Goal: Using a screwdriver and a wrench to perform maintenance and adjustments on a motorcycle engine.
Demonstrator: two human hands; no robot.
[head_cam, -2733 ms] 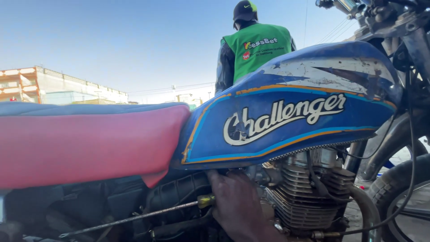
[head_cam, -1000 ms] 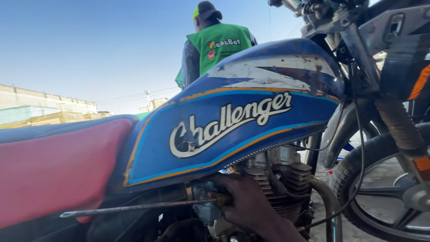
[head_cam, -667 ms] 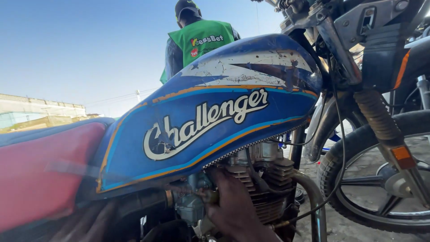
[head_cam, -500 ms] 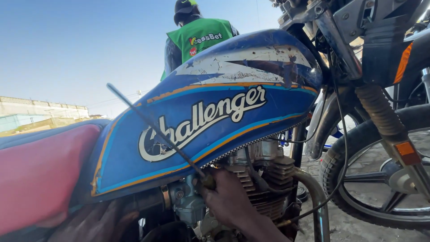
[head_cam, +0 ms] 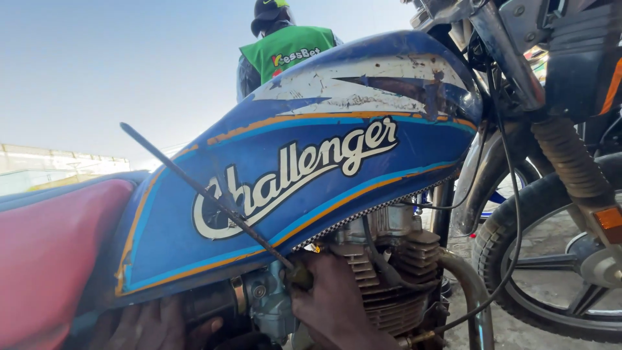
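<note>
Steel rod [head_cam: 207,198] slants up-left from right hand [head_cam: 334,304].

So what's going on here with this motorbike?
A person is working low on a blue motorcycle, under its fuel tank. Their right hand grips a long thin metal rod beside the engine, the rod slanting up to the left across the tank. Their left hand rests lower, beneath the red seat. Another person in a green vest stands behind the bike.
</note>
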